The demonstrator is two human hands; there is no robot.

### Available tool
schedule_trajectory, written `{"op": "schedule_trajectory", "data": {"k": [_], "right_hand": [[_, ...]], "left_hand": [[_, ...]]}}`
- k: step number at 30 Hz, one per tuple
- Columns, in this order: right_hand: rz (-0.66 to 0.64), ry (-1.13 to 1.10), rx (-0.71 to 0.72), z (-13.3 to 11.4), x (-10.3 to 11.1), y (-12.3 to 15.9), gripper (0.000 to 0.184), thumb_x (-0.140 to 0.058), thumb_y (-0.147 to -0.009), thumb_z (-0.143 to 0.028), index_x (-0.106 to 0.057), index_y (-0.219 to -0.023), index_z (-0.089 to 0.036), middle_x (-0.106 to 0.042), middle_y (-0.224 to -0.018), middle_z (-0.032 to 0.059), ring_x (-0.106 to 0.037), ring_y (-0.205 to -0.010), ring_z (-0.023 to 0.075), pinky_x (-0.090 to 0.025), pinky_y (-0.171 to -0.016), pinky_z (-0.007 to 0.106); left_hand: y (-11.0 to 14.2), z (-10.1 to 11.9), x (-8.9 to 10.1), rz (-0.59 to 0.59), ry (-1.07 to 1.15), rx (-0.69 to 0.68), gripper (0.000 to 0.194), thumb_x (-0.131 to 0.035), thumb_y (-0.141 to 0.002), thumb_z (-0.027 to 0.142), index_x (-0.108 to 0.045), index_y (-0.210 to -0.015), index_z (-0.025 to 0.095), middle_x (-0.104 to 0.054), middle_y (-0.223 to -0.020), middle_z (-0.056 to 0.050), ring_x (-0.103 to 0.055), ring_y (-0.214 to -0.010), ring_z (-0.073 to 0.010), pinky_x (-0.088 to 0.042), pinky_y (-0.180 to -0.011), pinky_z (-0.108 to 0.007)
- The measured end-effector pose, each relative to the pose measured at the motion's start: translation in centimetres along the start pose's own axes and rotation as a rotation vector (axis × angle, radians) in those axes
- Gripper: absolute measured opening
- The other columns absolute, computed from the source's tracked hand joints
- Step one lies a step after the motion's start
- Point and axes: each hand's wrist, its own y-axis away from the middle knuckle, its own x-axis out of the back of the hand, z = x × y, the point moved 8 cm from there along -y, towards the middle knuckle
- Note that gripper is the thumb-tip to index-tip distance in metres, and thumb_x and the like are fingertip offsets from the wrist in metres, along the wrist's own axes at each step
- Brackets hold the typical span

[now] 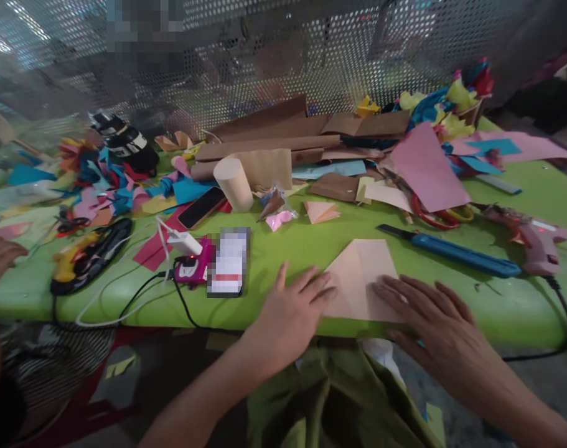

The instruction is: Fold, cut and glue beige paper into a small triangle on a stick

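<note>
A sheet of pale peach paper (pixel 358 274) lies on the green table near its front edge, with creases and slanted upper corners. Fingers of my left hand (pixel 295 305) rest spread on its left side, thumb pointing up and away. On the right part of the sheet, my right hand (pixel 427 317) lies flat with fingers stretched out. Neither hand grips anything. Just beyond the right hand is a blue utility knife (pixel 465 254) with its dark blade out. A small folded peach paper piece (pixel 321 211) sits behind the sheet.
A phone (pixel 228 261) and a pink power adapter (pixel 194 264) with cables lie left. At right rests a pink glue gun (pixel 539 239). A paper roll (pixel 234 183), cardboard (pixel 269 149) and coloured scraps fill the back. Another person's hand (pixel 0 258) shows far left.
</note>
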Motion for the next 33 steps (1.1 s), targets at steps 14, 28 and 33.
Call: {"op": "schedule_trajectory", "data": {"k": [14,28,33], "right_hand": [[-0.020,-0.127,-0.014,-2.1,1.5,-1.6,0.058,-0.056,-0.095,-0.038,-0.042,-0.150,-0.026,-0.066,-0.130,0.0131,-0.063,-0.113,0.0307,-0.048,-0.091,0.046],[-0.147,-0.168,0.108,0.4,-0.9,1.7,0.064,-0.057,-0.095,-0.037,-0.035,-0.155,-0.031,-0.062,-0.141,0.0077,-0.062,-0.120,0.0287,-0.048,-0.096,0.046],[-0.082,-0.224,0.081,1.0,-0.1,1.1,0.055,-0.056,-0.093,-0.025,-0.047,-0.147,-0.032,-0.070,-0.130,0.0069,-0.066,-0.111,0.0275,-0.049,-0.093,0.043]], "left_hand": [[1.5,1.5,-1.6,0.059,0.134,0.038,0.067,-0.055,-0.091,0.058,-0.044,-0.148,0.024,-0.040,-0.160,-0.011,-0.033,-0.148,-0.0299,-0.026,-0.119,-0.060],[3.1,-1.0,-1.8,0.037,0.214,0.067,0.061,-0.069,-0.087,0.030,-0.047,-0.144,0.025,-0.045,-0.157,-0.008,-0.035,-0.148,-0.0247,-0.017,-0.124,-0.058],[3.1,-0.9,-1.8,0.029,0.192,0.070,0.061,-0.069,-0.087,0.031,-0.048,-0.143,0.025,-0.046,-0.156,-0.010,-0.037,-0.147,-0.0267,-0.019,-0.123,-0.059]]}}
